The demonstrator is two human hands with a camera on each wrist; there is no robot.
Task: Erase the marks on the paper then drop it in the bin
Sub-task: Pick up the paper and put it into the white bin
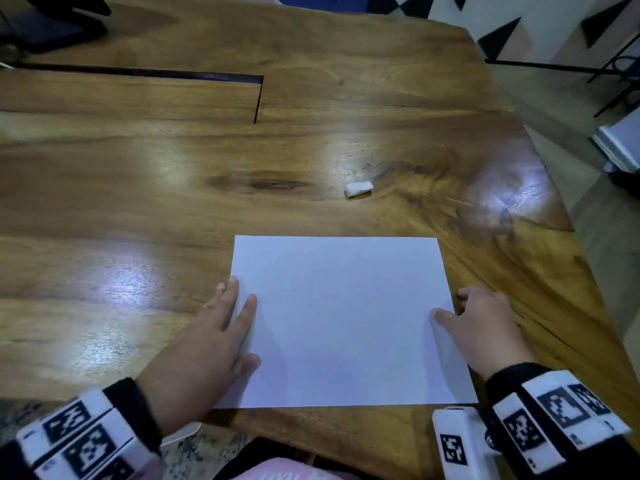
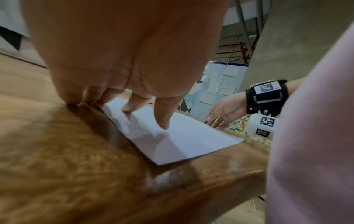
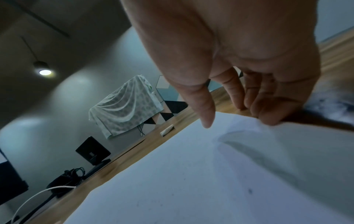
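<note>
Worktop (image 1: 311,133) of glossy brown wood fills the head view, grain running left to right. Paper (image 1: 339,320) lies flat near its front edge – a white sheet, long axis running left to right, short sides towards each of the hands. It looks blank from above; the right wrist view shows a few faint dark specks on it. The left hand (image 1: 207,344) has its fingers stretched out, tips on the sheet's left margin, which is slightly lifted beneath them. The right hand (image 1: 485,323) pinches the right edge – thumb on top, fingers curled under, the margin raised. A small white eraser (image 1: 359,188) lies on the wood beyond the sheet, well apart from it, long axis roughly left to right
</note>
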